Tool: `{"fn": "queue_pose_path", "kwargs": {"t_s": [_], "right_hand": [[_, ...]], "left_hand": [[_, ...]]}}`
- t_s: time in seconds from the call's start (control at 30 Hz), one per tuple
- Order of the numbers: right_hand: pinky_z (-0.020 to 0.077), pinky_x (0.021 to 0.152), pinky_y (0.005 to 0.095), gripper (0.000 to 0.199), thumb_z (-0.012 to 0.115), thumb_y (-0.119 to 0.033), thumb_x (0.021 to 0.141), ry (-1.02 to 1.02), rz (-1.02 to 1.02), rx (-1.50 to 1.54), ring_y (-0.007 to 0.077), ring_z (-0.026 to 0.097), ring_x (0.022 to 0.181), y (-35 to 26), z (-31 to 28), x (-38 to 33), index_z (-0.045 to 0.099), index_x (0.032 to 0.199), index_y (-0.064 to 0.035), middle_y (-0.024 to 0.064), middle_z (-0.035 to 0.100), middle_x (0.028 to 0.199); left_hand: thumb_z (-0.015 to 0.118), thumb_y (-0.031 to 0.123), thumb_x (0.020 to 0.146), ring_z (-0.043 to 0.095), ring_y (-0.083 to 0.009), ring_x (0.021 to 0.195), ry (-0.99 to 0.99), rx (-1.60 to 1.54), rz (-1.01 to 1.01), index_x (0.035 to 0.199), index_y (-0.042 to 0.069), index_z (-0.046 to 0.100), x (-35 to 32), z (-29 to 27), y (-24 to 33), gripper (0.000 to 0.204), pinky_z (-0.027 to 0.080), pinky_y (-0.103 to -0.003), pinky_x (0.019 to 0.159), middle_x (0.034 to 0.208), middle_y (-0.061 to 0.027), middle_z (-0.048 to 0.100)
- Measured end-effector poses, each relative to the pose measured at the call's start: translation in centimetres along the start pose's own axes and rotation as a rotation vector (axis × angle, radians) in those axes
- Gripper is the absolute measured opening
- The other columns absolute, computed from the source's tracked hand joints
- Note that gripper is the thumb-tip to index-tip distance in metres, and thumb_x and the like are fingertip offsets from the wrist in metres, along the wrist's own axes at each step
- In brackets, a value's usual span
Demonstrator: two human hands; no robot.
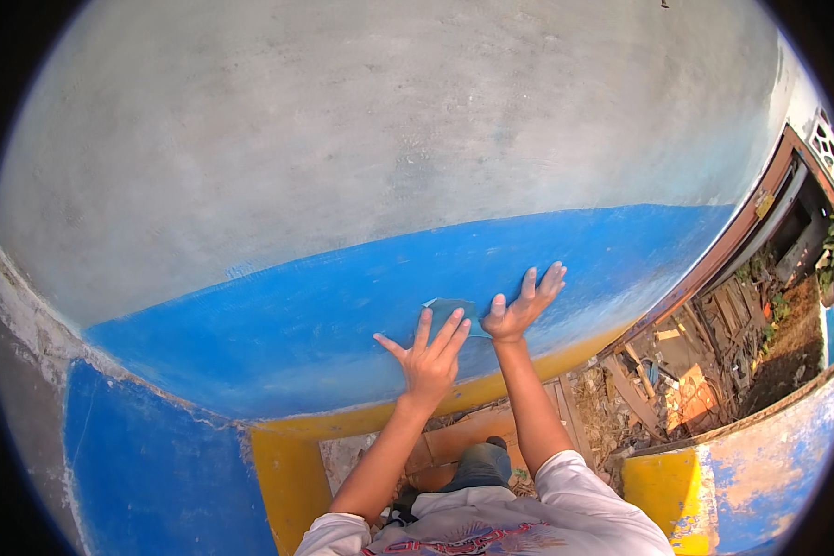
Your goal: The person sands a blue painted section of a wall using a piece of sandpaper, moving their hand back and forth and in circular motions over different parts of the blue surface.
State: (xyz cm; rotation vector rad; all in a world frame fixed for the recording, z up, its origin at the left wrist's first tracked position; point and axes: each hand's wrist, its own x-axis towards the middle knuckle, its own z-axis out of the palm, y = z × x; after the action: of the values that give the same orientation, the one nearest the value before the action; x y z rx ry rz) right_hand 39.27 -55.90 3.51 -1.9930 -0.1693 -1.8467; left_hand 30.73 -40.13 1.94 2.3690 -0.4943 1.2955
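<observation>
A greyish-green sheet that looks like sandpaper [451,305] lies against the blue lower band of the wall [324,315]. My left hand [430,360] holds it pressed there beneath outstretched fingers, with the thumb spread out to the left. Part of the sheet is hidden under those fingers, and its right edge reaches close to my right hand [521,317]. That hand is open, its fingers raised and apart and its heel at the wall beside the sheet. Whether its heel touches the sheet I cannot tell. Pale scuffs and dusty streaks mark the blue paint around both hands.
Above the blue is a grey wall surface [389,120]; a yellow strip [477,394] runs along the bottom. A blue side wall [162,463] meets it at left. Scrap wood and debris [658,380] lie at right, beyond a low painted wall [760,482]. Brick-coloured tiles [459,440] lie below.
</observation>
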Motion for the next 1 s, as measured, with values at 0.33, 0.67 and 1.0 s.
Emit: {"fn": "queue_pose_path", "kwargs": {"t_s": [0.33, 0.67, 1.0], "right_hand": [[0.0084, 0.118, 0.0566, 0.059, 0.041, -0.046, 0.097, -0.050, -0.188, 0.083, 0.0429, 0.022, 0.146, 4.1, -0.8, -1.6, 0.040, 0.149, -0.0182, 0.0226, 0.028, 0.156], [0.0035, 0.119, 0.0581, 0.053, 0.049, -0.044, 0.094, -0.083, -0.349, 0.122, 0.0395, 0.019, 0.147, 13.0, -2.3, -3.1, 0.049, 0.142, -0.0226, 0.0160, 0.030, 0.157], [-0.0006, 0.115, 0.0642, 0.058, 0.040, -0.044, 0.098, -0.070, -0.042, 0.086, 0.0413, 0.011, 0.149, 22.8, -5.1, 1.3, 0.038, 0.151, -0.0207, 0.0189, 0.020, 0.160]], "left_hand": [[0.063, 0.006, 0.084, 0.028, -0.0330, 0.146, 0.402, 0.076, -0.039, 0.109, 0.020, 0.075, 9.3, -1.0, 1.5, 0.032, -0.019, -0.070, 0.107, 0.129, 0.0011, 0.065], [0.063, -0.002, 0.082, 0.029, -0.0409, 0.144, 0.440, 0.126, -0.164, 0.110, 0.013, 0.075, 1.3, 8.2, 4.7, 0.034, -0.004, -0.066, 0.114, 0.133, -0.0110, 0.062], [0.063, -0.002, 0.082, 0.027, -0.0442, 0.144, 0.469, 0.161, -0.141, 0.115, 0.015, 0.073, -0.9, 14.4, 9.7, 0.039, -0.004, -0.067, 0.113, 0.136, -0.0137, 0.059]]}}
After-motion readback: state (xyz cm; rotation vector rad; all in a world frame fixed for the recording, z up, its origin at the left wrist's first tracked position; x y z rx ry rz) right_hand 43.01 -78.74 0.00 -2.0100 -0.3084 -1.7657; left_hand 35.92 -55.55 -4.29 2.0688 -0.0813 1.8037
